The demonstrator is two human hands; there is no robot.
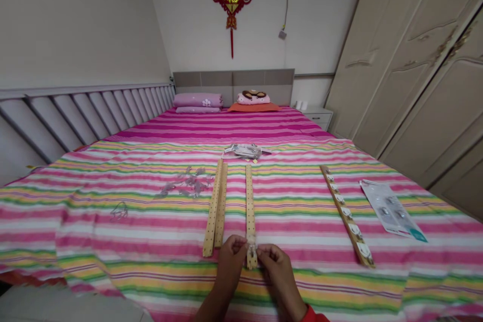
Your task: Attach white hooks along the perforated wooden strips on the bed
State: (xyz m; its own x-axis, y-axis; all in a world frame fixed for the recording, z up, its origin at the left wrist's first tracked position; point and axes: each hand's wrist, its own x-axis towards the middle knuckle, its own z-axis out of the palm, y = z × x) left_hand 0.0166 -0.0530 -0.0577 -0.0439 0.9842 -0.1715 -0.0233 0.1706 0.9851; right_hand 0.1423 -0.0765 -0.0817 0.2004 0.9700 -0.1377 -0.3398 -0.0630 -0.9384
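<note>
A narrow wooden strip with rows of small holes (249, 201) lies lengthwise in front of me on the striped bed cover. At its near end is a small clear, shiny piece (251, 248), too small to make out fully. My left hand (231, 257) pinches this piece from the left with thumb and forefinger. From the right, my right hand (278, 265) closes its fingertips on the same piece. Just left of them rest two more holed wooden strips (213, 214), side by side.
A wooden strip bearing several white pieces (345, 211) lies to the right, beside a blister card (392, 211). Small grey translucent pieces (194, 181) are scattered on the left, with thin wire loops (119, 210) farther out. A clear packet (244, 151) lies beyond the strips.
</note>
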